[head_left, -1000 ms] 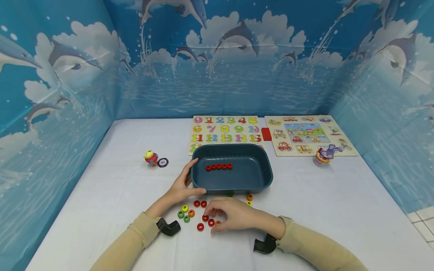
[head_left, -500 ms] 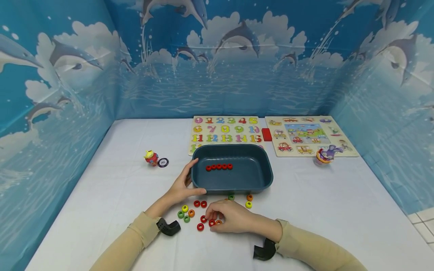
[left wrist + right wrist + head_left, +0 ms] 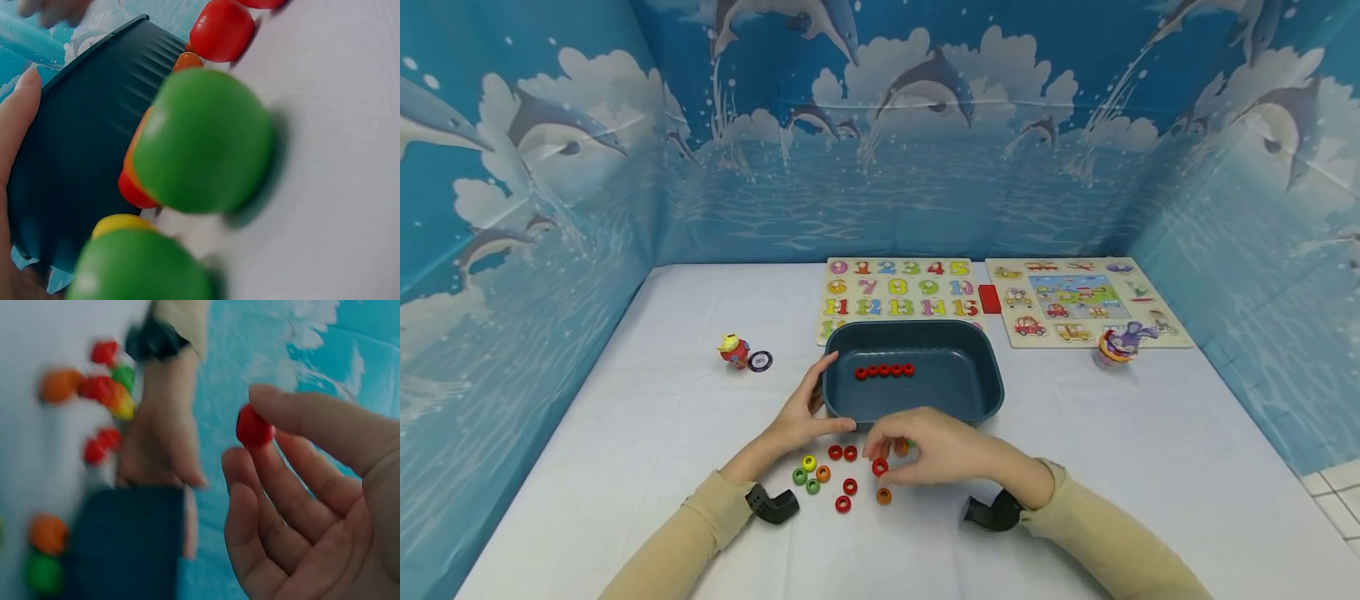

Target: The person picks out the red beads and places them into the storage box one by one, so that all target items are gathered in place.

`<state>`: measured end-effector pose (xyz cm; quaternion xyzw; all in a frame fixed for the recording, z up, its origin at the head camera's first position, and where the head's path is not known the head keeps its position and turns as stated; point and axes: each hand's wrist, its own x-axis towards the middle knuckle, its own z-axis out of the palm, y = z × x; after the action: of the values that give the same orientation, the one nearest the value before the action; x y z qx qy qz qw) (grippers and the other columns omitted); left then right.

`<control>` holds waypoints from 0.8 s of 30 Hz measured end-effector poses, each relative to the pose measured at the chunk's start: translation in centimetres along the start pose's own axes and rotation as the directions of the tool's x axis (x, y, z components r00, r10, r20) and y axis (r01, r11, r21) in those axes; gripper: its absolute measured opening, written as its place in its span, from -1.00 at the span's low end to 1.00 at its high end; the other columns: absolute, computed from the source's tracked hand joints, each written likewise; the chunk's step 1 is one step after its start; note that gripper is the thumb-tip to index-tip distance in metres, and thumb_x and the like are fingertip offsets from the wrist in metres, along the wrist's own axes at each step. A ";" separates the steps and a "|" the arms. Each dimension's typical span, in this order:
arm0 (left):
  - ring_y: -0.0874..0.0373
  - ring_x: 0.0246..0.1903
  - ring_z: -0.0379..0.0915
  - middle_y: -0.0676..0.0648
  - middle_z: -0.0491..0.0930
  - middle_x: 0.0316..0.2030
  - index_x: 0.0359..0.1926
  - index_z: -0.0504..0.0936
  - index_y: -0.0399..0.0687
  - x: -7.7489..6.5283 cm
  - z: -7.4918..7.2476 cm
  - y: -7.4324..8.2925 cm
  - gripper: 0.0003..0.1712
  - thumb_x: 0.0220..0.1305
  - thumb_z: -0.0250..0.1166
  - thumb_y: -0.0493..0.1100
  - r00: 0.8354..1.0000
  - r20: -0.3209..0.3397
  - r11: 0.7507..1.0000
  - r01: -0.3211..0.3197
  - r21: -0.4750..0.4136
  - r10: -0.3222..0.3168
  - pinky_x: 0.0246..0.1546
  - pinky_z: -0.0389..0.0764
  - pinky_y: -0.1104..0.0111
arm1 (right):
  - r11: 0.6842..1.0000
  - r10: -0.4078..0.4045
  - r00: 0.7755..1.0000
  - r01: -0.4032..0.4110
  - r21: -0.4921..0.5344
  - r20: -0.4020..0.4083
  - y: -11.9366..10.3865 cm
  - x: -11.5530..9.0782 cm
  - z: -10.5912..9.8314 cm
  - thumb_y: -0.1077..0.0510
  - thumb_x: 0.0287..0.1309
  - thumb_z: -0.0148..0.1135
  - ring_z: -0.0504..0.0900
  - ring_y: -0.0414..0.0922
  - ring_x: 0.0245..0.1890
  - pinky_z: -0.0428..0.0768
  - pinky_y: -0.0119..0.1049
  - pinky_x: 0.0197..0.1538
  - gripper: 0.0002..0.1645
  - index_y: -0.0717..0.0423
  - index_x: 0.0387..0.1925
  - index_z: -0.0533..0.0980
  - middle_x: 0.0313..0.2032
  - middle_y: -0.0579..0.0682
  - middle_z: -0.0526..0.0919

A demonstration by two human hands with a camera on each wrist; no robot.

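My right hand (image 3: pixel 943 446) pinches a red bead (image 3: pixel 253 427) between thumb and fingertips, just in front of the dark blue tray (image 3: pixel 917 412). In the right wrist view the bead shows at the thumb tip, with the other fingers curled below. My left hand (image 3: pixel 797 421) holds the tray by its left front corner, thumb along the front wall and fingers along the left side. Inside the tray, several red beads (image 3: pixel 884 370) lie in a row. On the cloth between the hands are loose red beads (image 3: pixel 843 504), green beads (image 3: pixel 800 476), a yellow bead (image 3: pixel 809 462) and orange beads (image 3: pixel 883 497).
Behind the tray lie a number puzzle board (image 3: pixel 898 287), a red block (image 3: pixel 989 299) and a vehicle puzzle board (image 3: pixel 1078 304). A rabbit figure (image 3: pixel 1122 343) stands right; a small red-and-yellow figure (image 3: pixel 734 351) and a round chip (image 3: pixel 760 361) are left.
My right hand has picked up a red bead from the cloth and moved it up toward the tray's front wall. The left hand and the tray have stayed in place.
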<state>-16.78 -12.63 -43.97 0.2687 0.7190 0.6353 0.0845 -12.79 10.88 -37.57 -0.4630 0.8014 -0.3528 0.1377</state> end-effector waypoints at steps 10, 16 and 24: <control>-0.06 0.26 -0.03 -0.12 -0.15 0.34 0.36 -0.11 -0.02 0.1 0.0 0.1 0.10 -0.08 0.42 -0.20 0.999 -0.005 0.998 0.048 0.040 -0.047 0.20 0.12 0.13 | 0.998 -0.020 0.998 0.023 0.061 -0.057 1.2 3.4 -7.5 0.07 -0.04 0.32 0.52 -0.19 -0.28 0.54 -0.25 -0.20 -0.59 0.05 -0.11 0.47 -0.20 -0.18 0.55; -0.07 0.27 -0.07 -0.12 -0.17 0.34 0.36 -0.12 -0.03 0.1 0.0 0.1 0.10 -0.08 0.42 -0.20 0.999 0.000 0.998 0.048 0.029 -0.048 0.20 0.12 0.12 | 0.987 0.061 0.998 -0.062 0.151 0.008 4.3 6.4 -8.5 0.21 -0.07 0.33 0.54 -0.18 -0.27 0.54 -0.26 -0.16 -0.58 0.19 -0.11 0.46 -0.24 -0.06 0.57; -0.20 0.26 -0.10 -0.16 -0.21 0.34 0.36 -0.15 -0.09 0.0 0.0 0.1 0.07 -0.04 0.38 -0.25 1.000 0.012 1.000 0.029 0.005 -0.029 0.19 0.08 0.03 | 0.976 0.139 0.977 -0.163 0.144 0.164 8.3 9.4 -6.8 0.29 -0.10 0.34 0.55 -0.15 -0.30 0.56 -0.32 -0.21 -0.60 0.26 -0.15 0.47 -0.30 -0.03 0.58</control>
<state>-16.75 -12.62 -43.89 0.2623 0.7239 0.6306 0.0973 -26.87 8.64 -37.41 -0.4143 0.7912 -0.3663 0.2613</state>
